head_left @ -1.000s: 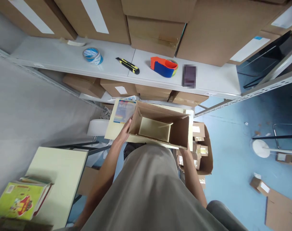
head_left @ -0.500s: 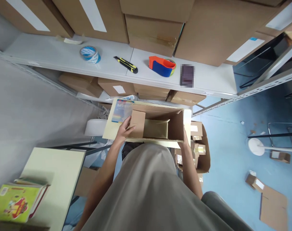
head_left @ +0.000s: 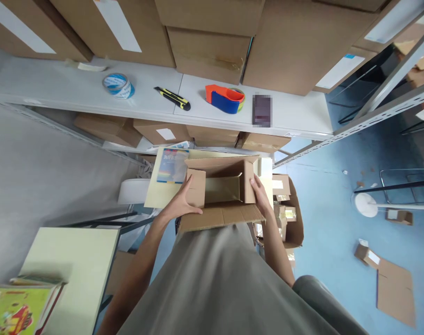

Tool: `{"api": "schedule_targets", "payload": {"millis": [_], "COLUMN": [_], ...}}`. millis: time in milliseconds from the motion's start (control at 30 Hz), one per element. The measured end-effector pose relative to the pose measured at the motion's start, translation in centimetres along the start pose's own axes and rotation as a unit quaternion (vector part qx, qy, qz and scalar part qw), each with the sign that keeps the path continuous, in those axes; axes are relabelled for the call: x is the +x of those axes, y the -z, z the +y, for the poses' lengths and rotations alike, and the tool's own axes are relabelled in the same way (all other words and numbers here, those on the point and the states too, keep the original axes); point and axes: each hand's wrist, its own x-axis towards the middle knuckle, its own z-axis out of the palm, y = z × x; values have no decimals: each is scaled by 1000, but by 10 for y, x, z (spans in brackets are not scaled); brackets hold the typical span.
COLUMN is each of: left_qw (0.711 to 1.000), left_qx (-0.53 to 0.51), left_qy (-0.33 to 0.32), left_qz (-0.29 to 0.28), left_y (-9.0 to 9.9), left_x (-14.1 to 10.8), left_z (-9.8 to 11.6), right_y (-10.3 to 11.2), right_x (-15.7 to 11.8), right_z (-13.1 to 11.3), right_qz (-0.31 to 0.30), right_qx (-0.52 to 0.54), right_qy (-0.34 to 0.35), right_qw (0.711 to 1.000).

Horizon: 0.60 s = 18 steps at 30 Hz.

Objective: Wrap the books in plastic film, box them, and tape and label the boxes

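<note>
A cardboard box (head_left: 229,215) stands with its top open on a pale yellow board or tabletop in front of my body. Its two short end flaps are folded inward, and the near long flap leans out toward me. At the left end, my left hand (head_left: 180,203) grips the box, fingers along the side and thumb by the near corner. My right hand (head_left: 262,194) is closed on the right end, fingers against the short flap. Part of the box's interior is visible between the flaps. A printed blue sheet or booklet (head_left: 171,165) lies left of the box.
On the grey shelf (head_left: 145,104) ahead sit a tape roll (head_left: 118,86), a utility knife (head_left: 172,98), an orange-and-blue tape dispenser (head_left: 225,98) and a blurred dark item (head_left: 262,110). Large cartons (head_left: 205,53) stand behind. A carton of small boxes (head_left: 295,232) is at right; books (head_left: 19,307) lie lower left.
The right short flap has been folded inward and the near long flap now lies outward toward me. My left hand has shifted toward the near left corner; the view has moved slightly.
</note>
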Motion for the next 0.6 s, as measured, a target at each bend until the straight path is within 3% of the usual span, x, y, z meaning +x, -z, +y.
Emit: {"api": "schedule_targets", "payload": {"millis": [100,167,333,467,533,600], "left_qw": [1000,999,967,979,989,987], "left_qx": [-3,-34,-250,-199,-149,-119], "left_qy": [-7,-3,-41,-22,8,28], "left_qz": [1,8,-15,-29,20,106], "left_y": [-1,0,15,19,13,4], "left_x": [1,1,-18,-44,-47,-41], "left_z": [2,3,2,6,10,13], "right_y": [0,0,4,10,16,22], "right_x": [3,8,17,3,-6,-13], "right_z": [-1,4,23,23,18,13], "right_qz": [-14,-8,65,64,42,9], "right_qx": [6,1,-1,-16,-6,0], "right_qy": [-50,-40,-41,17,45,61], "right_qw": [999,999,997,998,998,998]}}
